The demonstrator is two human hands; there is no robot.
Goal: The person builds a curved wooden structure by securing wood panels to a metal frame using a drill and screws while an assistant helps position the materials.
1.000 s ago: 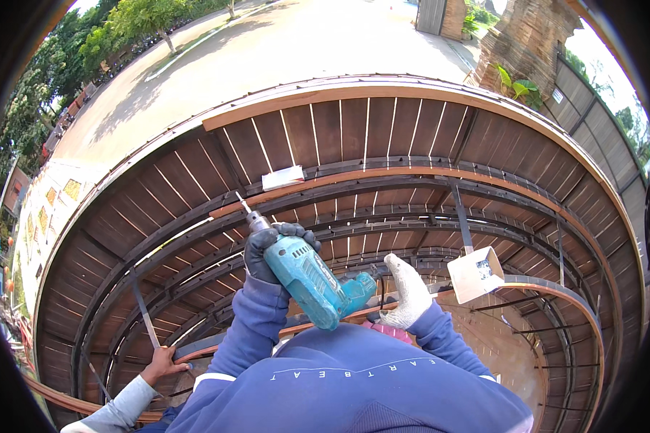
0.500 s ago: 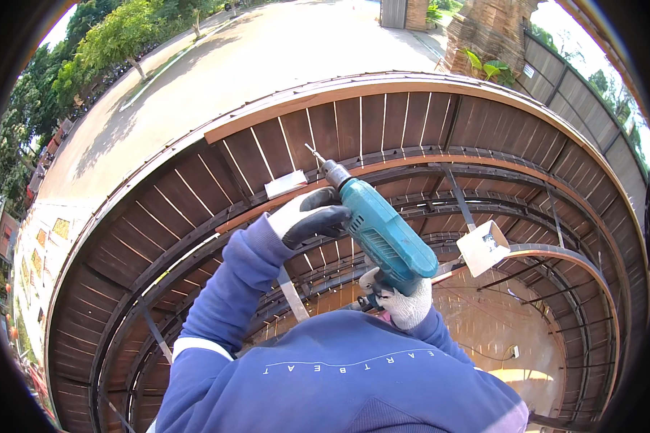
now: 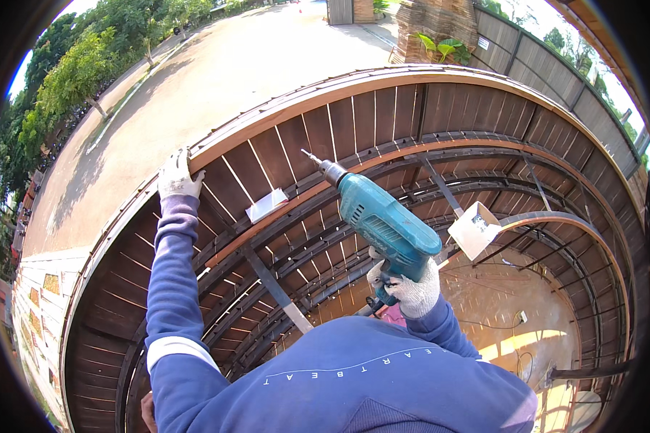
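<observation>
A teal power drill [image 3: 386, 224] is in my gloved right hand [image 3: 420, 292], whose fingers wrap round its handle. The drill tilts toward the upper left, and its bit [image 3: 312, 156] points at the dark upright boards [image 3: 354, 124]. My left hand [image 3: 179, 179], in a white and dark glove, grips the top edge of the curved fence where a reddish-brown wooden rail [image 3: 282, 112] ends. Its fingers go over the edge, with the thumb on the near side. A small white box [image 3: 266, 205] rests on a lower curved rail between my hands.
An open carton [image 3: 475, 231] sits on the framework right of the drill. Dark metal struts [image 3: 276, 289] and curved rails lie below me, over a brown floor [image 3: 477, 303] with a cable. Beyond the fence are a pale paved yard [image 3: 231, 79], trees and a brick pillar [image 3: 437, 32].
My left hand has left the drill's front and moved up and left onto the fence's top edge. The drill stays in my right hand, and the view has shifted slightly.
</observation>
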